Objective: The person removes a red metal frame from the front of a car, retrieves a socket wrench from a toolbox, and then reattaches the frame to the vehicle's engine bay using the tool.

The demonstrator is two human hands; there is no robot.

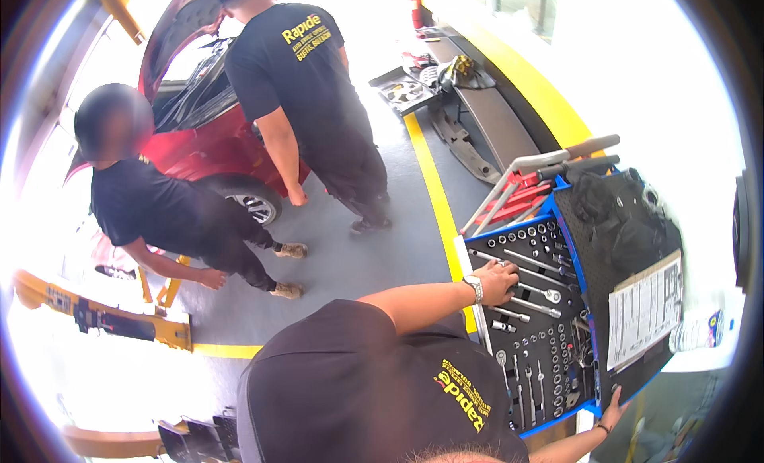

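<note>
"Fingers (508, 269) of the left hand (495, 284) curl at the ratchet (551, 295)'s tail; gripping or resting, can't tell!"

"Right hand (611, 413)?"

"Toward half past four, at the cart (641, 376)'s edge, grip unclear."

"Progress?"

"Drawer (463, 264) open, ratchet lying inside, nothing visibly lifted out. Long axis slanting, head between three and four!"

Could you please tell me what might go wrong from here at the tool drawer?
The left hand is down among the tools in the open tool drawer, so it could knock the nearby ratchet out of place.

The right hand is at the edge of the tool cabinet, close to the drawer, so its fingers might get pinched if the drawer slid shut.

The printed sheets on top could slip off if bumped.
</note>
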